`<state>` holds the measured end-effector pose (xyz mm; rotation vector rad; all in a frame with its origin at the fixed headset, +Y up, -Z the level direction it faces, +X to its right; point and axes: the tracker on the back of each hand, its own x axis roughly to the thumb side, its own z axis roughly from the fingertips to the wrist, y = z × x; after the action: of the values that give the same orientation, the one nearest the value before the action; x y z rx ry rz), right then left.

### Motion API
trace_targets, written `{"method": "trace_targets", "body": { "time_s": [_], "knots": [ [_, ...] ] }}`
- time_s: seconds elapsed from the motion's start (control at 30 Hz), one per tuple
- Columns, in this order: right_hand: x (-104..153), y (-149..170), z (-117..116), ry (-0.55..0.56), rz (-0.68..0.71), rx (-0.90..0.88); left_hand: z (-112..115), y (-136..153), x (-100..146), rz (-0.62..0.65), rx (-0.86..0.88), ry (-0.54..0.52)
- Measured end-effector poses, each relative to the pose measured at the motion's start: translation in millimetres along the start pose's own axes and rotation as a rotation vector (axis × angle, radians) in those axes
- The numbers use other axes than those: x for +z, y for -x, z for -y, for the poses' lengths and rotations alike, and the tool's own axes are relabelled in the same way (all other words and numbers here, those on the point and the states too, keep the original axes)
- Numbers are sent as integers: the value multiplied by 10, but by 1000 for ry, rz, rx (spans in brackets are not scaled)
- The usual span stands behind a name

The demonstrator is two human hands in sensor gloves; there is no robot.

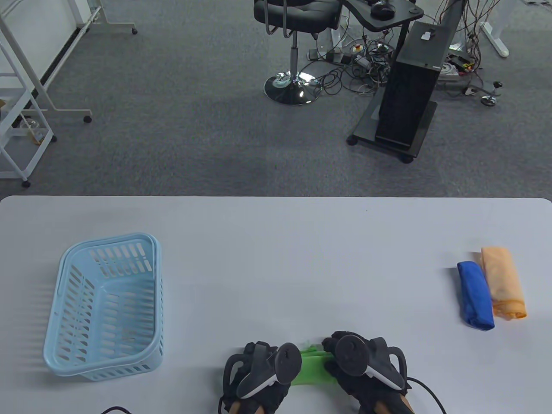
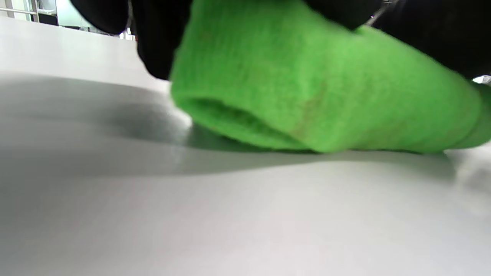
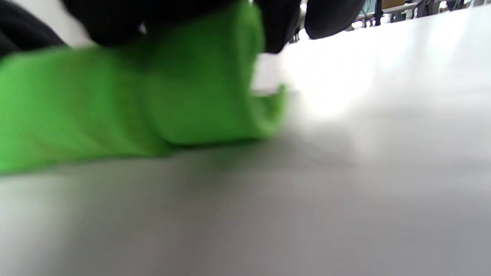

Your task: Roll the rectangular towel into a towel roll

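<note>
So the biggest thing is the white table [image 1: 276,241], filling the whole lower half of the table view. Next is the light blue plastic basket [image 1: 105,306] at the lower left of the frame, sitting upright on the table and well apart from the hands.

Both gloved hands come in at the bottom centre. The left hand [image 1: 254,377] sits palm down with its tracker on the back, and the right hand [image 1: 366,366] is the same just to its right, a bit further up the frame. Between and under them is the green towel [image 1: 312,366], lying on the table near the bottom edge, only a strip of it visible from above.

The wrist views help here. In the left wrist view the green towel [image 2: 307,88] is a thick rolled bundle resting on the table, its open end showing layers, with black fingers [image 2: 157,42] curled down over the top of it. The right wrist view is blurry, but the towel [image 3: 153,99] looks the same, and dark fingers [image 3: 276,23] wrap over its end. So both hands grip the roll from above, fingers close together.

Smallest: two rolled towels at the right of the table view, an orange one [image 1: 504,282] and a blue one [image 1: 474,295], touching side by side.
</note>
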<state>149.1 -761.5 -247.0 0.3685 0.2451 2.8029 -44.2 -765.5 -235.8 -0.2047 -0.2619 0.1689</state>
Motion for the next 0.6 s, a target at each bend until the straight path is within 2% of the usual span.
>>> {"method": "trace_targets", "body": {
  "time_s": [0.07, 0.13, 0.23, 0.3, 0.33, 0.37, 0.6],
  "knots": [
    [4, -29, 13, 36, 36, -10, -1, 28, -4, -11, 15, -16],
    [8, -35, -10, -1, 50, -3, 16, 47, -3, -28, 30, -14],
    [-11, -36, -84, -80, 52, 57, -53, 33, 7, -44, 20, -106],
    [-24, -42, -103, -93, 37, 134, -75, -3, 28, 1, -2, -172],
    [-33, -46, -110, -101, 27, 154, -64, -18, 31, 53, -5, -161],
    [-37, -46, -115, -100, 19, 152, -36, -24, 23, 86, 7, -104],
    [-45, -59, -103, -102, 7, 141, 30, -4, -4, 64, -46, 66]
  ]
}}
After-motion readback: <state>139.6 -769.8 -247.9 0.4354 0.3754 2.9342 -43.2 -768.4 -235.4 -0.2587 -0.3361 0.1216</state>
